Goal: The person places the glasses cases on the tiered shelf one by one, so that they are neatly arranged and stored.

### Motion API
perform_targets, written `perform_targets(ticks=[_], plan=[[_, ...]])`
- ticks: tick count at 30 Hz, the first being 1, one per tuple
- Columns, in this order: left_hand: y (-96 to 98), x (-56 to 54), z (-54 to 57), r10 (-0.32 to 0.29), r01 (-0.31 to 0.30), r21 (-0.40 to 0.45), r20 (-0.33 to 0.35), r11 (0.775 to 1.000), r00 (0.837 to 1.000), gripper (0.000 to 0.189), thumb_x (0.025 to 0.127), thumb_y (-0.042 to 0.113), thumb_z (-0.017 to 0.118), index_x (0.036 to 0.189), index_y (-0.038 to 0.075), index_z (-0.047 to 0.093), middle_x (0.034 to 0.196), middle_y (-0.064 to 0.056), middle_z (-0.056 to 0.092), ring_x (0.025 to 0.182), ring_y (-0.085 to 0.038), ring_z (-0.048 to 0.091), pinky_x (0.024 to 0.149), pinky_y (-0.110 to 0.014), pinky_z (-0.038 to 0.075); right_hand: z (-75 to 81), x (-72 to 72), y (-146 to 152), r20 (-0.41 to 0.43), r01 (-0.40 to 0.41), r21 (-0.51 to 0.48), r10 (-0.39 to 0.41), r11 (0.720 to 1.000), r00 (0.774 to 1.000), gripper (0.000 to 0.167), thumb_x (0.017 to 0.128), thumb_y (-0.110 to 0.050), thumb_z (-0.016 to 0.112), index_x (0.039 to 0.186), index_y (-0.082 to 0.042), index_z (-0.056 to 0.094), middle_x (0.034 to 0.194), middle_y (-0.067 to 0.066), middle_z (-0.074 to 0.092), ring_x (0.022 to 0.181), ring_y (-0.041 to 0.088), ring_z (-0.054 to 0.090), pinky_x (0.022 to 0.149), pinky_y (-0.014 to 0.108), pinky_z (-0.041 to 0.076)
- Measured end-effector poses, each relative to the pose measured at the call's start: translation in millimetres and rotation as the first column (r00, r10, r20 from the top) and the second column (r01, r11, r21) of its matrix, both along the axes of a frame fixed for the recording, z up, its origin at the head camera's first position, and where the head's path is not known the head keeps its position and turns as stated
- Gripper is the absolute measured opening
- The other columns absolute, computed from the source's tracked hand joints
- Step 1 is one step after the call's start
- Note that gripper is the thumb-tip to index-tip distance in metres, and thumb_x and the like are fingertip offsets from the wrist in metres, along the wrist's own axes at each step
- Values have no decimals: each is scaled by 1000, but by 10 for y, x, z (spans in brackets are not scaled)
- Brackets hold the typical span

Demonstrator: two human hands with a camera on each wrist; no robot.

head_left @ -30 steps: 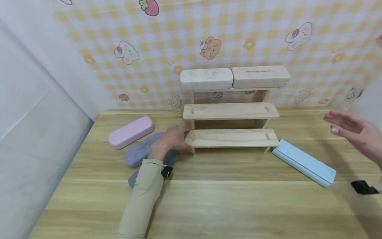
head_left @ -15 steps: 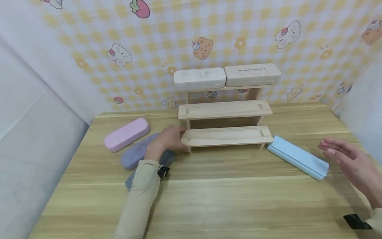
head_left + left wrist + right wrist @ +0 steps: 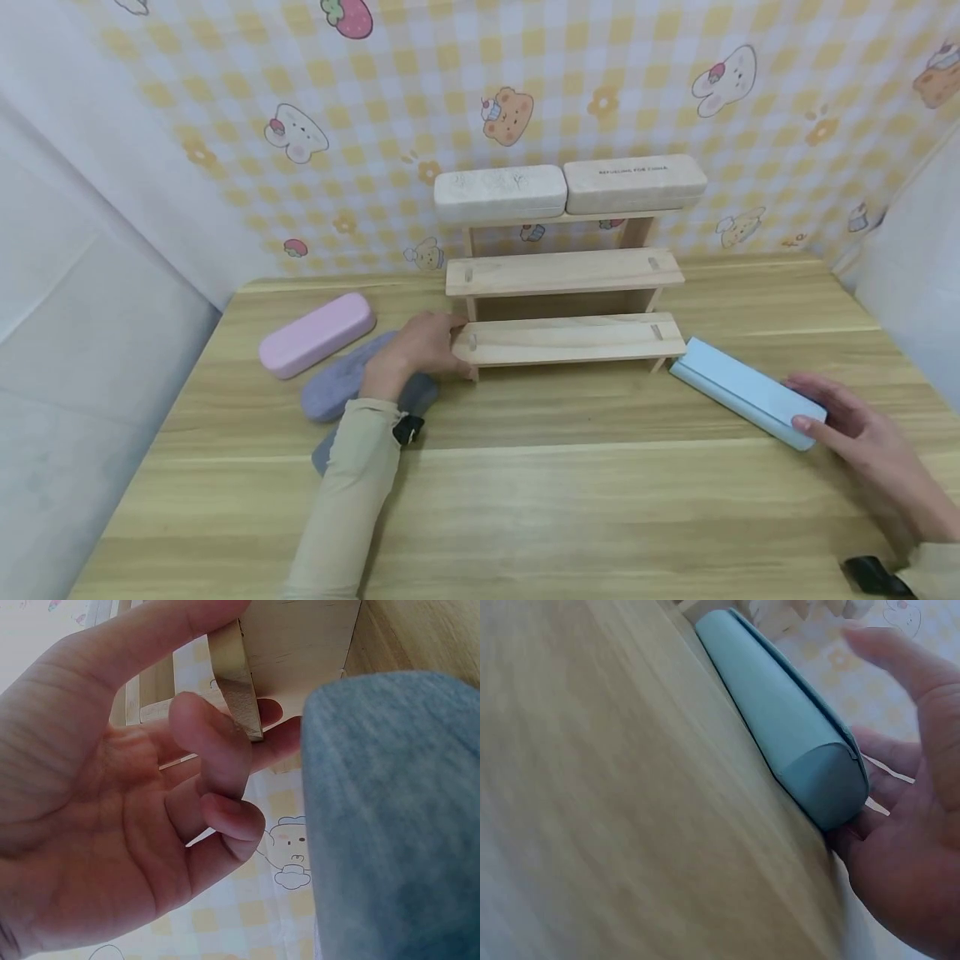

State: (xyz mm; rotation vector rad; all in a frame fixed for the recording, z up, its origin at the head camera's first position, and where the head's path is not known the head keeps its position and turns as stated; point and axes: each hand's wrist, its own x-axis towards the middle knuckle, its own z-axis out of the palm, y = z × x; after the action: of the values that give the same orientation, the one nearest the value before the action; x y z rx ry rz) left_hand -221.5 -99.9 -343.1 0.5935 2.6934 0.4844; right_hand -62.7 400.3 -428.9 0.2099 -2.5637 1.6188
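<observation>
The right hand (image 3: pixel 862 437) had come down from the air well right of the pale wooden three-tier rack (image 3: pixel 570 340) to the far end of the light-blue, long flap-lidded case (image 3: pixel 746 393). Its thumb and fingers stood apart on either side of that end, the wrist view showing the thumb clear of the case, so no firm grip was made. The case had not shifted: it lay slanting on the table, its inner end just beside the rack's lower right corner; whether they touched I could not tell. That brought the work, I judged, from reaching to the edge of grasping, with lifting not yet begun. The left hand (image 3: pixel 422 348) had stayed at the rack's lower left end, pinching it between thumb and fingers, probably to steady it.
</observation>
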Motion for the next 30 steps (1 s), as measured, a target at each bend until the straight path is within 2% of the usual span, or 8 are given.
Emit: perform_targets(ticks=[3, 5, 8, 15, 22, 30], plan=[[-6, 9, 18, 0, 0, -1, -8, 1000, 1000, 84, 66, 36, 82, 134, 0, 47, 124, -18, 56, 113, -34, 50, 97, -42, 39, -7, 4, -34, 0, 2, 139, -3, 990, 1000, 60, 87, 10, 56, 141, -2, 33, 130, -11, 44, 111, -5, 41, 81, 4, 34], [-10, 13, 31, 2, -2, 1, -12, 1000, 1000, 84, 66, 36, 83, 134, 0, 47, 123, -18, 56, 113, -34, 50, 97, -43, 39, -9, 2, -45, 8, -10, 136, 9, 991, 1000, 64, 86, 12, 56, 142, -2, 31, 132, -6, 42, 110, -3, 41, 80, 5, 34], [-11, 18, 35, 3, -3, 2, -9, 1000, 1000, 83, 66, 35, 83, 133, 0, 48, 123, -18, 56, 112, -35, 50, 97, -44, 39, -18, -1, -58, 17, -11, 155, 9, 988, 1000, 69, 84, 11, 60, 144, -4, 29, 133, -6, 39, 111, -1, 38, 81, 6, 32], [-1, 4, -18, -5, 5, 2, -14, 1000, 1000, 82, 65, 35, 83, 132, 1, 50, 117, -16, 59, 107, -32, 53, 94, -42, 42, -42, 30, -38, 36, 21, 320, -34, 947, 999, 83, 82, -7, 70, 149, -20, 22, 141, -15, 29, 111, -12, 26, 80, 2, 19], [1, 4, -9, 0, 0, 0, -5, 1000, 1000, 83, 66, 36, 83, 133, 1, 49, 120, -17, 58, 109, -32, 52, 95, -43, 40, -27, 28, -77, 66, 67, 354, -96, 933, 993, 80, 82, -16, 72, 147, -24, 27, 138, -14, 33, 106, -12, 28, 76, 5, 18], [3, 8, 0, -1, 1, 3, 2, 1000, 1000, 84, 66, 36, 82, 133, 0, 48, 120, -17, 57, 109, -32, 52, 95, -42, 41, -31, 34, -45, 33, 72, 364, -90, 929, 995, 80, 81, -14, 73, 147, -23, 28, 139, -16, 32, 106, -15, 27, 77, 4, 18]])
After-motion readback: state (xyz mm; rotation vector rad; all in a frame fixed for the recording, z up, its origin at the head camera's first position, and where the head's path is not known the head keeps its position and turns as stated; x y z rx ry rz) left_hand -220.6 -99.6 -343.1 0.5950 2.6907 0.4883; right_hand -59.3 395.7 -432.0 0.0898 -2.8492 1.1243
